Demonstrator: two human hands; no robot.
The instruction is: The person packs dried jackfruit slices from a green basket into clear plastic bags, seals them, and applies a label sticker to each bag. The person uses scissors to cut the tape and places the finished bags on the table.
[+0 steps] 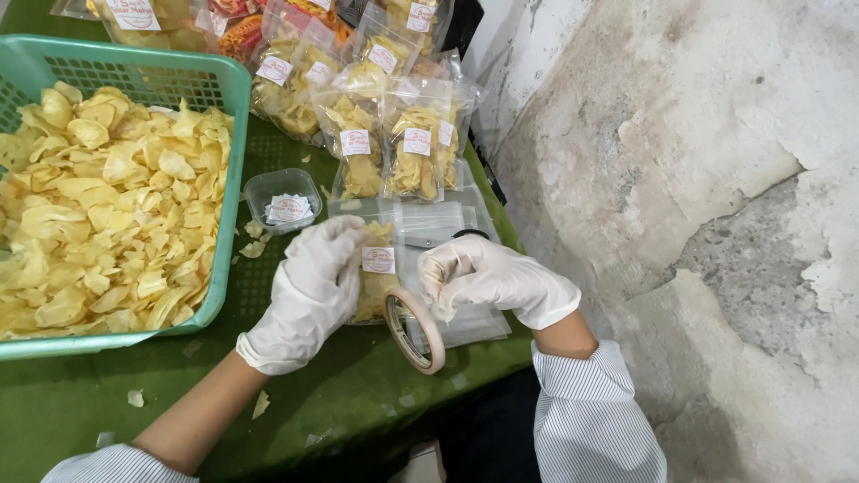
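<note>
A green-covered table (376,385) is seen spread beneath the fingers. To the right of the fingertips, a rough grey-white wall (698,179) is shown, cracked and patchy, its plaster peeled away in slabs. Everything is lit evenly, softly.

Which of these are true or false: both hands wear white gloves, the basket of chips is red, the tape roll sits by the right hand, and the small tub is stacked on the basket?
1. Both hands, left hand and right hand, wear white gloves: true.
2. The basket is red: false, it is green.
3. The tape roll is by the right hand: true.
4. The small clear tub sits on the basket: false, it stands beside it on the green table.
</note>
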